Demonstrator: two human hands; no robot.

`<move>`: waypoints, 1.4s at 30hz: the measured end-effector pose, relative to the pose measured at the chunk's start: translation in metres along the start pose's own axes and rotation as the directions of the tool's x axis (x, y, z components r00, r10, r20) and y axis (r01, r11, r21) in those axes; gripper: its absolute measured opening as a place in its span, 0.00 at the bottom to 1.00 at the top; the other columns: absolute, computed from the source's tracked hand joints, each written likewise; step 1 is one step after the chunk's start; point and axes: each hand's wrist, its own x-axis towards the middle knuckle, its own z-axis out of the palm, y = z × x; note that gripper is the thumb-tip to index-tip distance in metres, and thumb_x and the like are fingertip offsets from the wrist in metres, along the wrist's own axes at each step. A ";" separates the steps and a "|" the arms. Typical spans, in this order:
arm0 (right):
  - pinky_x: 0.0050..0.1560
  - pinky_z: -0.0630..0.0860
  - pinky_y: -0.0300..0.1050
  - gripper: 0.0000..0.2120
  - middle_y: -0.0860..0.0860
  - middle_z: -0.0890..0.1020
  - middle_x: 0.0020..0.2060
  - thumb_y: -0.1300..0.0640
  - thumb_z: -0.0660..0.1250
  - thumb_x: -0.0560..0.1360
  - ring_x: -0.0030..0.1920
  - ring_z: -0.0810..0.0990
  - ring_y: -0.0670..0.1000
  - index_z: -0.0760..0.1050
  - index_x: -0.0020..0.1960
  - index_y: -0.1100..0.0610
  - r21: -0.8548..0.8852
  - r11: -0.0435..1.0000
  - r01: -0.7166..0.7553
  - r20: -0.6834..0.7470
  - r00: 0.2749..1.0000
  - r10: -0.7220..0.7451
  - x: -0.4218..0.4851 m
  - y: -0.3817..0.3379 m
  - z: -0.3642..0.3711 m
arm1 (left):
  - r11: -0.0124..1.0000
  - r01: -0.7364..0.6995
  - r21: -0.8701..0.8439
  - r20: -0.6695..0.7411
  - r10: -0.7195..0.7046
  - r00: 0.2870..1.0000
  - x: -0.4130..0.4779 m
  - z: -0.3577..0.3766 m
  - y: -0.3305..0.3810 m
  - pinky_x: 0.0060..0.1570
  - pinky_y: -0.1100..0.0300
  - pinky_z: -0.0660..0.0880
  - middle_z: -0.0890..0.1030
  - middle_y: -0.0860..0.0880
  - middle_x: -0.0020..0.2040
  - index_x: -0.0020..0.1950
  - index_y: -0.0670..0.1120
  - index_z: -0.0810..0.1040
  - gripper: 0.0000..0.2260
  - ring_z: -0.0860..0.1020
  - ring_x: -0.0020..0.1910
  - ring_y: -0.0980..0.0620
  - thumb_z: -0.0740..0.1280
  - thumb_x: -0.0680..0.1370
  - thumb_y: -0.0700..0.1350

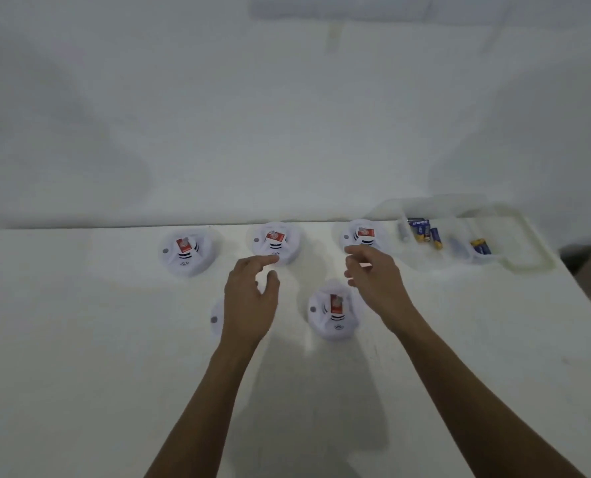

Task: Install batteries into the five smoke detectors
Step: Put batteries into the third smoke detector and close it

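Detectors, five white round ones, sit on a white table (pixel 80 357), three in a back row and two nearer the person. The back-left detector (pixel 187 251), back-middle detector (pixel 275 241) and back-right detector (pixel 364 236) each show a red label on top, as does the front-right detector (pixel 335 313). The front-left detector (pixel 216 319) is mostly hidden under the left hand (pixel 249 301); only its left edge with a small grey dot shows.

The left hand hovers with its fingers relaxed and spread, gripping nothing, its forefinger reaching to the near edge of the back-middle detector. The right hand (pixel 373 274) is just in front of the back-right detector and above the front-right one. Its fingers are loosely bent with a gap between thumb and fingers, and nothing can be seen held there, though the hand is blurred.

Batteries (pixel 425 232), blue and yellow, lie in a clear plastic box (pixel 528 257) at the back right of the table, just beside the back-right detector. A pale wall (pixel 218 115) rises behind the table.
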 end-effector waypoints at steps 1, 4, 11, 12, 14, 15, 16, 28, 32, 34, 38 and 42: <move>0.58 0.77 0.54 0.13 0.51 0.81 0.55 0.58 0.61 0.78 0.52 0.81 0.52 0.76 0.61 0.54 -0.017 1.000 -0.005 -0.013 1.000 0.005 0.006 0.003 -0.008 | 1.000 -0.015 0.005 0.009 0.015 1.000 0.004 0.010 0.005 0.52 0.57 0.75 0.78 0.53 0.54 0.56 0.47 0.79 0.10 0.76 0.53 0.55 0.64 0.77 0.39; 0.57 0.77 0.49 0.16 0.51 0.78 0.59 0.57 0.61 0.78 0.54 0.80 0.53 0.73 0.65 0.54 -0.081 0.996 -0.035 -0.044 0.999 0.032 0.023 0.011 -0.029 | 1.000 -0.011 0.010 0.087 0.010 0.996 0.020 0.039 0.017 0.52 0.61 0.74 0.79 0.53 0.55 0.59 0.47 0.78 0.11 0.75 0.51 0.57 0.64 0.78 0.39; 0.69 0.65 0.48 0.26 0.54 0.65 0.73 0.56 0.59 0.79 0.70 0.67 0.55 0.58 0.76 0.57 -0.157 0.977 -0.146 0.046 0.987 0.155 0.051 0.035 -0.046 | 0.988 0.091 0.122 0.332 -0.127 0.935 0.053 0.104 0.033 0.54 0.65 0.68 0.76 0.47 0.64 0.67 0.45 0.72 0.15 0.76 0.57 0.53 0.61 0.79 0.41; 0.68 0.68 0.52 0.28 0.54 0.64 0.73 0.56 0.59 0.78 0.69 0.69 0.57 0.56 0.76 0.57 -0.147 0.976 -0.164 0.068 0.982 0.175 0.054 0.038 -0.046 | 0.982 0.120 0.148 0.362 -0.167 0.917 0.056 0.112 0.035 0.55 0.64 0.68 0.75 0.47 0.65 0.68 0.44 0.71 0.16 0.75 0.59 0.51 0.61 0.80 0.42; 0.64 0.72 0.57 0.29 0.54 0.65 0.72 0.55 0.59 0.77 0.66 0.71 0.58 0.55 0.76 0.57 -0.101 0.976 -0.195 0.097 0.974 0.205 0.060 0.042 -0.046 | 0.962 0.161 0.222 0.414 -0.243 0.877 0.061 0.126 0.039 0.58 0.59 0.68 0.73 0.45 0.68 0.70 0.44 0.69 0.17 0.74 0.63 0.48 0.59 0.81 0.44; 0.62 0.74 0.58 0.28 0.54 0.68 0.70 0.55 0.59 0.77 0.63 0.73 0.57 0.57 0.75 0.57 -0.067 0.976 -0.208 0.106 0.971 0.214 0.064 0.044 -0.046 | 0.953 0.170 0.251 0.432 -0.267 0.861 0.063 0.133 0.041 0.58 0.57 0.68 0.73 0.44 0.67 0.68 0.44 0.70 0.16 0.73 0.63 0.46 0.58 0.81 0.45; 0.59 0.76 0.57 0.25 0.54 0.71 0.66 0.56 0.59 0.76 0.59 0.76 0.57 0.61 0.72 0.58 -0.026 0.974 -0.226 0.113 0.967 0.228 0.067 0.045 -0.047 | 0.948 0.177 0.263 0.442 -0.282 0.852 0.064 0.139 0.042 0.55 0.56 0.69 0.75 0.42 0.65 0.62 0.43 0.73 0.13 0.74 0.61 0.43 0.57 0.81 0.46; 0.44 0.79 0.47 0.19 0.53 0.73 0.55 0.64 0.60 0.75 0.53 0.77 0.57 0.63 0.63 0.53 0.362 0.876 -0.319 0.215 0.943 0.255 0.067 0.049 -0.054 | 0.946 0.307 0.105 0.341 -0.325 0.882 0.057 0.152 0.063 0.43 0.54 0.67 0.75 0.47 0.39 0.38 0.44 0.71 0.17 0.71 0.41 0.47 0.54 0.82 0.52; 0.45 0.81 0.46 0.15 0.55 0.77 0.55 0.64 0.61 0.76 0.54 0.79 0.58 0.62 0.60 0.52 0.508 0.813 -0.285 0.211 0.956 0.203 0.054 0.047 -0.058 | 0.934 0.356 0.000 0.265 -0.344 0.901 0.046 0.145 0.065 0.54 0.52 0.72 0.78 0.50 0.49 0.51 0.48 0.75 0.12 0.76 0.51 0.48 0.57 0.80 0.54; 0.49 0.81 0.48 0.13 0.56 0.79 0.54 0.62 0.61 0.77 0.54 0.80 0.58 0.64 0.59 0.54 0.566 0.776 -0.278 0.211 0.959 0.189 0.045 0.046 -0.063 | 0.918 0.394 -0.048 0.244 -0.372 0.896 0.039 0.138 0.067 0.58 0.49 0.74 0.78 0.50 0.54 0.57 0.48 0.74 0.16 0.76 0.54 0.48 0.59 0.78 0.58; 0.50 0.81 0.50 0.12 0.58 0.80 0.54 0.60 0.64 0.78 0.54 0.80 0.59 0.66 0.59 0.56 0.636 0.740 -0.221 0.203 0.972 0.115 0.020 0.044 -0.077 | 0.901 0.422 -0.099 0.289 -0.379 0.879 0.022 0.124 0.082 0.60 0.46 0.74 0.77 0.50 0.61 0.66 0.50 0.71 0.28 0.76 0.57 0.49 0.61 0.73 0.65; 0.51 0.81 0.51 0.14 0.55 0.81 0.54 0.61 0.65 0.77 0.53 0.82 0.57 0.69 0.61 0.54 0.657 0.739 -0.147 0.200 0.980 0.017 -0.012 0.032 -0.093 | 0.885 0.438 -0.157 0.343 -0.367 0.864 0.002 0.109 0.108 0.62 0.46 0.73 0.74 0.50 0.66 0.70 0.54 0.66 0.34 0.74 0.61 0.49 0.64 0.69 0.69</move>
